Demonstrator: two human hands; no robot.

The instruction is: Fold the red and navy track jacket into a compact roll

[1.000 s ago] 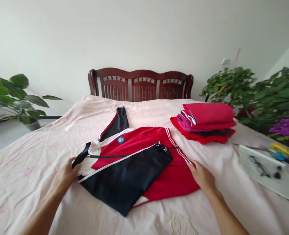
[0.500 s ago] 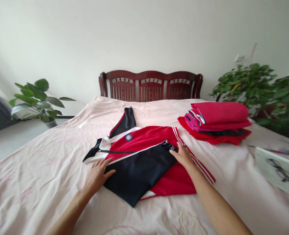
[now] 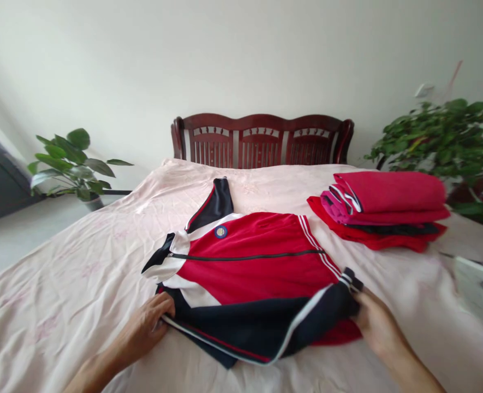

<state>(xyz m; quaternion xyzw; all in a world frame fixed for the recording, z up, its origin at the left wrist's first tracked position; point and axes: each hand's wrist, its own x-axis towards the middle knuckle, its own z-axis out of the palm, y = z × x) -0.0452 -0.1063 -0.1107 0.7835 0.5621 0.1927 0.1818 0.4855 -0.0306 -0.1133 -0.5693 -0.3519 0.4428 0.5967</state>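
Left hand (image 3: 151, 322) and right hand (image 3: 373, 317) grip the jacket (image 3: 241, 278); one sleeve (image 3: 245, 317) between them.

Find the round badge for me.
In the head view, the badge is just left of centre, on the jacket, between its zipper and far sleeve.

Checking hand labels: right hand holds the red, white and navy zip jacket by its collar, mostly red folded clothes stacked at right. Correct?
Wrong part of the jacket: head view shows the right hand holding its white-striped navy cuff. Rest stands.

Red-white-navy jacket (image 3: 245, 278), pale-pink floral bedsheet (image 3: 81, 278)
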